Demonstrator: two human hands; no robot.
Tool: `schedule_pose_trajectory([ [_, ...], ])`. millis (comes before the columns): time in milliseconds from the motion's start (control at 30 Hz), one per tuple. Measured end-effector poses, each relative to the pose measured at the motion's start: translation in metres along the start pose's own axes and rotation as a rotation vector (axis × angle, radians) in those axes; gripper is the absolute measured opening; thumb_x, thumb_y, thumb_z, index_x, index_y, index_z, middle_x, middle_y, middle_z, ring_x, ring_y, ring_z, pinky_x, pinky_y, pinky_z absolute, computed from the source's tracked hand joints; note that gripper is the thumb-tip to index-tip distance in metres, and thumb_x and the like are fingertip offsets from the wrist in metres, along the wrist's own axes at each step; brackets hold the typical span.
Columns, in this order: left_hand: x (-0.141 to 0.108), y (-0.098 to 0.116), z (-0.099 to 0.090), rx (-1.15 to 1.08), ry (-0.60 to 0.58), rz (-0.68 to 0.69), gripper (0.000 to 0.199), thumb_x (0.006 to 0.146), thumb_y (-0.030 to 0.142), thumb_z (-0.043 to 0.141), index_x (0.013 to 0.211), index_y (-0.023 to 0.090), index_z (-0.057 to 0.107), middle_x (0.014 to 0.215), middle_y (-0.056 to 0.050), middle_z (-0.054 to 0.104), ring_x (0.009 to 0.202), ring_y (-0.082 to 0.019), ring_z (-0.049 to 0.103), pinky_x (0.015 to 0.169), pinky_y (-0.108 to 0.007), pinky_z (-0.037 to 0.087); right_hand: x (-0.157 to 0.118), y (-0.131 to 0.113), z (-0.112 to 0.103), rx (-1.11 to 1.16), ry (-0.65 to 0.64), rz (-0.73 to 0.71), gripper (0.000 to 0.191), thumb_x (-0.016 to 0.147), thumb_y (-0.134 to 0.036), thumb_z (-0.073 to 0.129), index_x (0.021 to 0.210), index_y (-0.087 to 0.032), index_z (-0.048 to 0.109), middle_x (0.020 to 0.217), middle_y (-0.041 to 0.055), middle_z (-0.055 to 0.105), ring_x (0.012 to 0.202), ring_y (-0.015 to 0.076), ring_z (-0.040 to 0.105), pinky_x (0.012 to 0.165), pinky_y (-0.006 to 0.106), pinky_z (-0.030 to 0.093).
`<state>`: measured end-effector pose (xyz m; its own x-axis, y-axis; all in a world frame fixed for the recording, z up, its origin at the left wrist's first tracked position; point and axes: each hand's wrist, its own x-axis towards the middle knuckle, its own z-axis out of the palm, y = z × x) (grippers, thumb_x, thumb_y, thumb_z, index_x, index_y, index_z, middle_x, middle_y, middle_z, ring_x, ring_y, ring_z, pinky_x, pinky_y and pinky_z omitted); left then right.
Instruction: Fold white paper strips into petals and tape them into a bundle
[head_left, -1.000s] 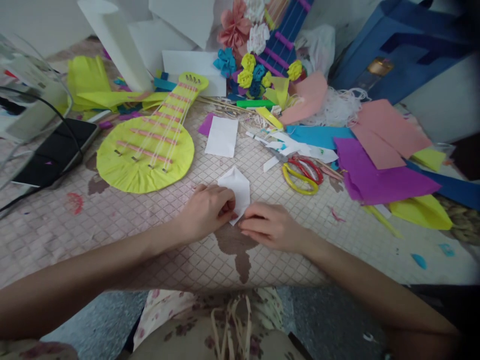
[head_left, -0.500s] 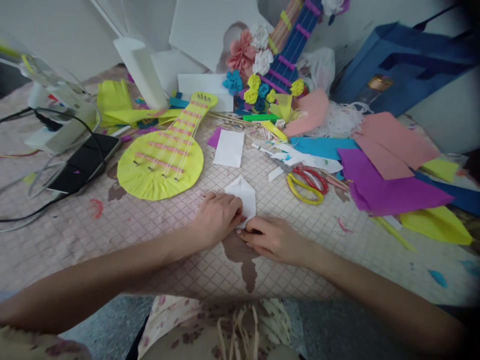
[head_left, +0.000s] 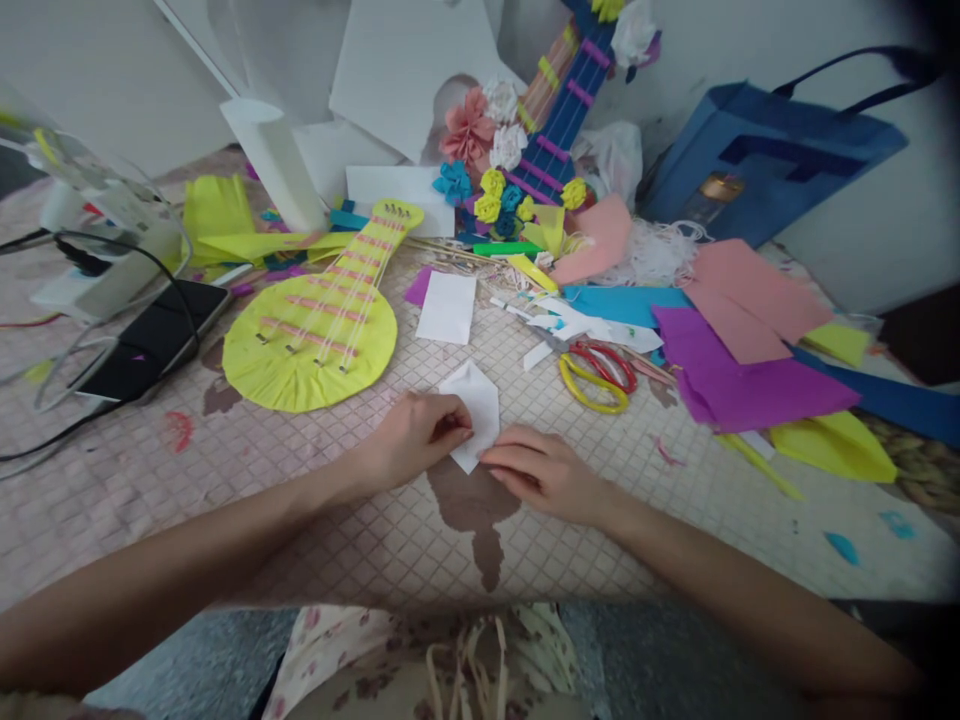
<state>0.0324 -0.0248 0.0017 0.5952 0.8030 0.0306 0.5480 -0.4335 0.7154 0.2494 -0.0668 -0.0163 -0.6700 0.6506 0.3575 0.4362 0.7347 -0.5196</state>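
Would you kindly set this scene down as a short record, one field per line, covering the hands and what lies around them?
Left hand: over the left side of the folded paper
Right hand: fingertips at its lower right edge
Paper shape: white, pointed at top and bottom
Just beyond: white sheet, overlapping a purple scrap
To the left: yellow instrument, phone
To the right: scissors, red and yellow handles
Far right: blue bag, upright

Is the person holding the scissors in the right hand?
No, the scissors lie on the table, and the right hand touches the folded white paper.
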Motion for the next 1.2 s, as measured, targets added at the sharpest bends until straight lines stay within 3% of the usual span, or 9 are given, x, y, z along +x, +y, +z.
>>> schedule_pose_trajectory([
  [100,-0.002,-0.001,0.000,-0.012,-0.001,0.013,0.008,0.083,0.018,0.053,0.079,0.016,0.060,0.068,0.002,0.059,0.061,-0.010,0.052,0.059,-0.022,0.038,0.004,-0.001,0.001,-0.004,0.044,0.135,0.012,0.091,-0.021,0.046,0.095,-0.019,0.057,0.089,0.0041,0.061,0.080,0.0130,0.058,0.069,0.026,0.048],
  [200,-0.003,0.000,0.002,0.101,-0.013,0.038,0.006,0.079,0.021,0.061,0.083,0.017,0.059,0.074,0.002,0.061,0.067,-0.013,0.055,0.066,-0.026,0.038,0.010,-0.004,0.004,-0.123,-0.015,0.277,0.007,0.090,-0.023,0.048,0.090,-0.018,0.053,0.086,0.0033,0.057,0.075,0.0134,0.055,0.065,0.026,0.044],
  [367,-0.006,-0.001,0.008,0.281,0.002,0.086,0.017,0.076,0.025,0.065,0.088,0.018,0.056,0.081,0.000,0.061,0.077,-0.017,0.056,0.072,-0.032,0.037,0.014,-0.008,0.007,-0.269,-0.145,0.312,0.008,0.091,-0.022,0.043,0.092,-0.018,0.050,0.091,0.0046,0.056,0.073,0.0147,0.054,0.059,0.025,0.039],
  [567,-0.009,-0.001,0.007,0.144,0.086,0.089,0.010,0.079,0.021,0.062,0.085,0.018,0.055,0.076,0.000,0.060,0.076,-0.016,0.055,0.072,-0.030,0.039,0.009,0.000,-0.004,0.037,0.039,0.273,0.003,0.087,-0.019,0.050,0.089,-0.020,0.051,0.083,0.0013,0.053,0.071,0.0118,0.051,0.063,0.024,0.041],
  [667,-0.014,0.005,0.004,0.142,0.131,0.126,0.003,0.083,0.019,0.057,0.081,0.018,0.054,0.078,-0.001,0.059,0.079,-0.016,0.054,0.073,-0.031,0.039,0.014,0.007,-0.015,0.052,0.119,0.288,0.005,0.086,-0.017,0.049,0.088,-0.019,0.053,0.084,0.0018,0.054,0.067,0.0109,0.049,0.060,0.023,0.040],
  [833,-0.020,0.021,0.011,0.312,0.029,0.233,0.009,0.086,0.027,0.056,0.088,0.018,0.057,0.089,-0.004,0.061,0.088,-0.020,0.053,0.078,-0.035,0.036,0.044,0.027,-0.026,-0.041,0.111,0.307,0.007,0.086,-0.018,0.049,0.089,-0.018,0.056,0.089,0.0026,0.055,0.069,0.0105,0.051,0.062,0.023,0.041],
  [967,-0.019,0.032,0.023,0.493,-0.053,0.269,0.012,0.087,0.028,0.054,0.089,0.016,0.057,0.094,-0.007,0.059,0.088,-0.023,0.052,0.076,-0.038,0.036,0.077,0.044,-0.024,-0.088,0.055,0.329,0.007,0.083,-0.019,0.050,0.086,-0.016,0.056,0.089,0.0026,0.057,0.074,0.0111,0.052,0.070,0.024,0.040],
  [1200,-0.017,0.043,0.025,0.728,-0.088,0.266,0.008,0.085,0.011,0.049,0.091,0.015,0.053,0.092,-0.008,0.058,0.085,-0.024,0.052,0.073,-0.040,0.038,0.108,0.063,-0.016,0.048,-0.062,0.487,0.008,0.079,-0.023,0.055,0.081,-0.016,0.058,0.067,-0.0015,0.057,0.060,0.0101,0.050,0.056,0.023,0.034],
])
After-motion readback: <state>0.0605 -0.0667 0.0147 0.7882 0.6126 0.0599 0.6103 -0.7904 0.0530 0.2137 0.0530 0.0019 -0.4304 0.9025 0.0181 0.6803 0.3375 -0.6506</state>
